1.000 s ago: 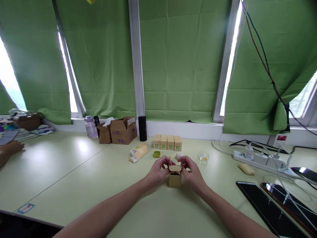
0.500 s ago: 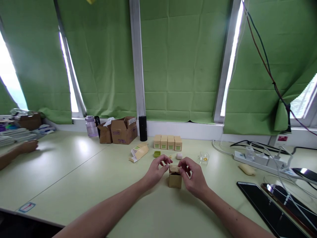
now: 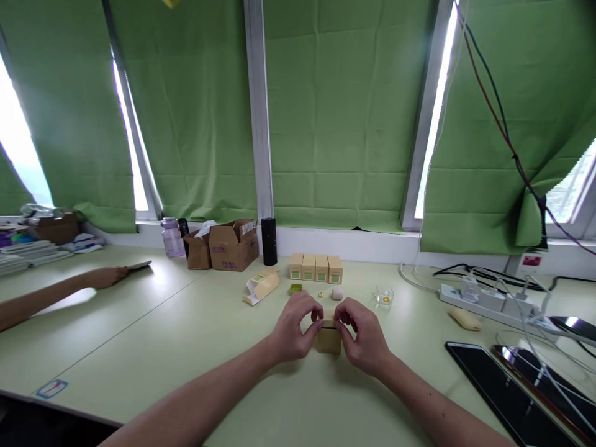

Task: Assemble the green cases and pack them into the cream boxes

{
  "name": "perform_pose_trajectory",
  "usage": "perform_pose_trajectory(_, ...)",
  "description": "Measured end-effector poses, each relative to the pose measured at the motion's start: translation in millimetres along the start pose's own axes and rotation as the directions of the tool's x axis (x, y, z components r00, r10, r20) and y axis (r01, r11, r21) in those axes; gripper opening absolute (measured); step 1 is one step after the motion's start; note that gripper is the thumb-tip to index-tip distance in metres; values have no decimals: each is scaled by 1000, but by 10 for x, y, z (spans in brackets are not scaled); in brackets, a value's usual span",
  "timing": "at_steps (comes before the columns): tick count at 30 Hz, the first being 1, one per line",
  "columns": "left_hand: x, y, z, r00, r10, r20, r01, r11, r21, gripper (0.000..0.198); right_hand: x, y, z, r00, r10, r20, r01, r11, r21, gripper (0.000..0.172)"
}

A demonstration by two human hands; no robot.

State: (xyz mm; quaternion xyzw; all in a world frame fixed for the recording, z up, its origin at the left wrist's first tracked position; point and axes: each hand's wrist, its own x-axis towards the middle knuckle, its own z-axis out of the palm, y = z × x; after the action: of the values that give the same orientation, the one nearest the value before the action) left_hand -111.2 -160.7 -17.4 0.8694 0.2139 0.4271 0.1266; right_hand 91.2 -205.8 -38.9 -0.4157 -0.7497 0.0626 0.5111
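Observation:
A small brown cardboard box [image 3: 329, 342] stands upright on the table in front of me, its top flap nearly down, with a dark gap under the front edge. My left hand [image 3: 298, 326] pinches the left end of the flap between thumb and fingertips. At the right end, the thumb and index finger of my right hand [image 3: 363, 335] grip the same flap. Just beyond my hands lie a green tray [image 3: 295, 288], a tiny yellow piece [image 3: 320, 295] and a pinkish-white block [image 3: 337, 293].
Several small boxes [image 3: 315, 268] stand in a row near the wall. An opened carton [image 3: 261, 287] lies left of them, a clear container [image 3: 383, 296] to the right. A power strip [image 3: 488, 304] and tablet [image 3: 503, 394] are at right. Another person's hand [image 3: 109, 277] holds a flat object.
The flap has come down over the box opening. My left hand has moved right onto the flap. The other person's hand has reached further right, now with a flat object.

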Motion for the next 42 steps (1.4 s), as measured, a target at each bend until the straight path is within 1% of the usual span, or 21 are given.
perform_pose_trajectory(6, -6, 22, -6, 1000, 17, 2, -17, 1000, 11, 8, -10, 11, 6, 1000, -21, 4, 21, 999, -24, 15)
perform_pose_trajectory(12, -13, 12, 7, 1000, 22, 5, -22, 999, 29, 8, -8, 7, 5, 1000, -13, 0, 13, 1000, -4, 14)
perform_pose_trajectory(19, -27, -10, 15, 996, 91, 1, -91, 993, 76, 12, -11, -1, -10, 999, -37, 9, 37, 999, -16, 14)
perform_pose_trajectory(24, -35, -42, 26, 995, 98, 5, -98, 991, 88, 13, -11, 4, -19, 999, -41, 9, 41, 999, -30, 13)
perform_pose_trajectory(34, -40, -46, 29, 991, 136, 7, -136, 984, 113, 13, -20, 20, -9, 996, -83, 36, 87, 990, -113, 15)
perform_pose_trajectory(40, -52, -73, 68, 980, 194, -51, -188, 977, 104, 8, -28, 43, 10, 991, -137, 4, 137, 983, -121, 13)
perform_pose_trajectory(42, -55, -79, 76, 976, 214, -50, -208, 972, 107, 8, -32, 49, 17, 988, -151, 10, 151, 981, -125, 13)
